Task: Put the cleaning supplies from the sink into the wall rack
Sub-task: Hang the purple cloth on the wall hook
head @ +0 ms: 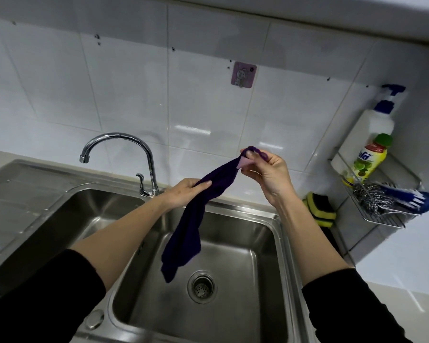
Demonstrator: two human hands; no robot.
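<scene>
A dark purple cloth [183,233] hangs over the right basin of the steel sink [280,233]. My right hand [265,174] pinches its top corner, at a small loop and pink tag. My left hand [186,191] grips the cloth lower down, below and left of the right hand. The wire wall rack [382,219] is mounted at the right. It holds a white spray bottle [367,134], a yellow dish-soap bottle [367,162], a steel scourer [372,198] and a blue brush [411,196].
A chrome tap [134,154] stands behind the sink, left of my hands. A purple adhesive hook [243,75] sticks to the white tiles above. Yellow-and-black sponges [320,209] lie on the counter under the rack. The drain [201,287] sits in the basin floor.
</scene>
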